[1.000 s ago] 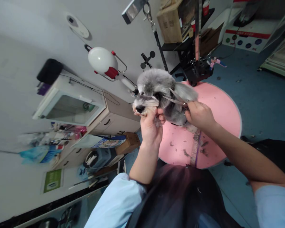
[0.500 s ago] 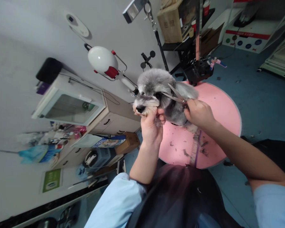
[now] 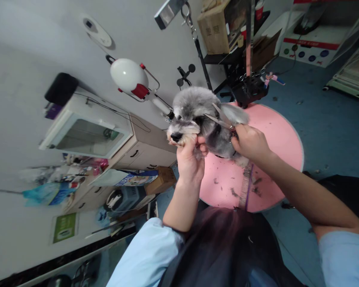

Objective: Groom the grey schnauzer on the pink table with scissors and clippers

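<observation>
A grey dog (image 3: 194, 101) with a pale muzzle is on the round pink grooming table (image 3: 284, 139). My left hand (image 3: 191, 155) is closed on the fur under its chin and holds up the muzzle. In my right hand (image 3: 249, 141) are metal scissors (image 3: 223, 121), their blades parted beside the dog's cheek, below the ear. A comb (image 3: 245, 185) with long teeth and a purple spine lies near the table's front edge, among loose tufts of cut hair. The dog's legs are mostly hidden behind my hands.
Behind the dog rises a metal grooming post (image 3: 249, 40), and a black strap (image 3: 202, 63) hangs from an arm above. A white and red lamp (image 3: 130, 77) reaches in from the left wall. A cabinet (image 3: 143, 147) stands at left; a cardboard box (image 3: 214, 32) sits at the back.
Almost nothing differs. The scissors' blades look slightly shifted near the cheek, and the dog's ear sits a little differently. My left hand stays under the chin.
</observation>
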### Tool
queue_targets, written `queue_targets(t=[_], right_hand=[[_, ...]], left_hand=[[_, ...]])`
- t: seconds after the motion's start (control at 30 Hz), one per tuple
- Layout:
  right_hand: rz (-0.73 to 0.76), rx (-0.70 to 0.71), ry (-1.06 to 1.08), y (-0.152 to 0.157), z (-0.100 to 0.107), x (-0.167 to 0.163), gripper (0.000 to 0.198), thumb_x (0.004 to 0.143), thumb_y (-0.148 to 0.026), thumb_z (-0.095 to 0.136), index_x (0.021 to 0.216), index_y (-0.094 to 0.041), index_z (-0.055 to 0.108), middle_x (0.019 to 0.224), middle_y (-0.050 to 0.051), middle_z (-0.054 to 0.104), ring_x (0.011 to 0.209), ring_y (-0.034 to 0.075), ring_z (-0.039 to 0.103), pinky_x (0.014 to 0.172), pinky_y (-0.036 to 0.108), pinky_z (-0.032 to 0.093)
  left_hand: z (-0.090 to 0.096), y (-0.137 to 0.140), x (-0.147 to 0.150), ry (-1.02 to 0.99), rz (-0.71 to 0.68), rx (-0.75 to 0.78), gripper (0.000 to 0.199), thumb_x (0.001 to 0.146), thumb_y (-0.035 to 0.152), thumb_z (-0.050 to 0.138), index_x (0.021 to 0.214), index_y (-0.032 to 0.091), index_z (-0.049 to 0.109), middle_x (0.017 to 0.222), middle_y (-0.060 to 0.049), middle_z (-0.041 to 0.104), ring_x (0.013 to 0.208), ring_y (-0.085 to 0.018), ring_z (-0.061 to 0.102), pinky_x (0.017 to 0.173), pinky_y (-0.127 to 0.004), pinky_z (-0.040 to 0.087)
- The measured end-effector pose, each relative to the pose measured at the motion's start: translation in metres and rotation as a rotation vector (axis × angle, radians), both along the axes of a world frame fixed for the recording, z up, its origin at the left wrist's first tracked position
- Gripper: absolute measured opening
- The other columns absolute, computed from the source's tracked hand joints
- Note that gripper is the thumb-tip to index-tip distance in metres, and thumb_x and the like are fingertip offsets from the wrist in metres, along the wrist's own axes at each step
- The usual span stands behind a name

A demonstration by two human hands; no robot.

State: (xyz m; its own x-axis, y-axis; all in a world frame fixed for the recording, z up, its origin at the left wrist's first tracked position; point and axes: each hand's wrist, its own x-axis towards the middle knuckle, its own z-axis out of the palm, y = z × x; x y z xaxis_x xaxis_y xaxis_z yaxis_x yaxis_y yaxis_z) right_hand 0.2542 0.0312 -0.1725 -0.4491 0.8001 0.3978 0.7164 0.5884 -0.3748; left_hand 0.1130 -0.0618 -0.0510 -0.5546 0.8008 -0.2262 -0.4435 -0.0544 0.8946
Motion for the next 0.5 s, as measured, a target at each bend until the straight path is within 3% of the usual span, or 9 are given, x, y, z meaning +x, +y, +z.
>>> queue_targets(t=[0.5], right_hand=[[0.033,0.062,-0.019,-0.0034,0.0008,-0.0043,0.021,0.091,-0.017,0.048,0.094,-0.013,0.068,0.085,0.015,0.071,0.076,0.027,0.060,0.069,0.036,0.036]], left_hand=[[-0.0018,-0.0006,-0.0015,-0.023,-0.002,0.020,0.030,0.078,0.029,0.090,0.076,0.019,0.062,0.065,0.004,0.067,0.048,-0.005,0.054,0.046,-0.019,0.036]])
